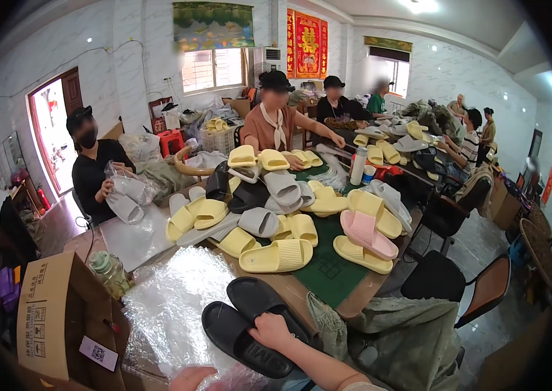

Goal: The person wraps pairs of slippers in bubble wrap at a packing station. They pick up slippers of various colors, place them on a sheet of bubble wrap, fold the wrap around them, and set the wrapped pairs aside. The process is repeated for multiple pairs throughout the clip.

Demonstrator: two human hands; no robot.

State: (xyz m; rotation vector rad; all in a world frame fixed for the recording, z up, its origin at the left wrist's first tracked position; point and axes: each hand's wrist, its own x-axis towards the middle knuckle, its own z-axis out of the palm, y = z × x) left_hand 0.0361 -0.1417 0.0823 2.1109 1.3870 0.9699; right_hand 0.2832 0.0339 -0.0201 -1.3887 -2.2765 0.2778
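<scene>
A pair of black slide slippers (230, 334) is gripped in my right hand (271, 331), whose fingers reach into the strap opening of the nearer one. The second black slipper (258, 301) lies alongside it, tilted, just beyond my hand. At the lower edge my left hand (191, 377) is only partly visible, closed at the edge of a crinkled clear plastic bag (240, 376) below the slippers. A shiny stack of clear plastic bags (175, 309) covers the table to the left of the slippers.
Yellow slippers (276, 256), a pink slipper (368, 233) and grey slippers (258, 222) are heaped ahead. An open cardboard box (51, 313) and a jar (110, 270) stand left; a grey-green sack (393, 332) hangs right. Across the table, one person (97, 169) handles bagged slippers; others sit farther back.
</scene>
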